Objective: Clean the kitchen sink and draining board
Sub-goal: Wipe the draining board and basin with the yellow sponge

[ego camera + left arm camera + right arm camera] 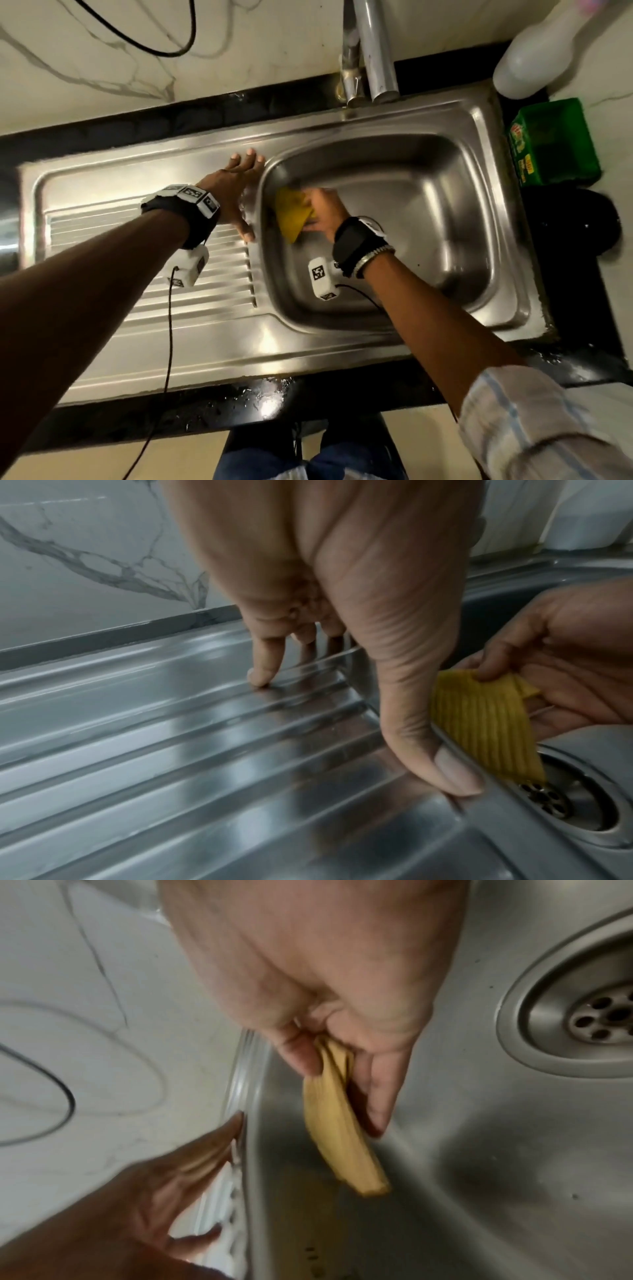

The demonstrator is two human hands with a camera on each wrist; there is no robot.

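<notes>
A steel sink bowl lies to the right of a ribbed draining board. My right hand is inside the bowl near its left wall and pinches a folded yellow cloth, which hangs from the fingers in the right wrist view. My left hand rests flat on the draining board at the bowl's left rim, fingers spread, thumb on the rim's edge. The cloth hangs just beyond that thumb. The drain sits in the bowl floor.
A tap rises behind the bowl. A white bottle and a green tub stand on the black counter at the right. A black cable loops across the marble wall. The counter's front edge is wet.
</notes>
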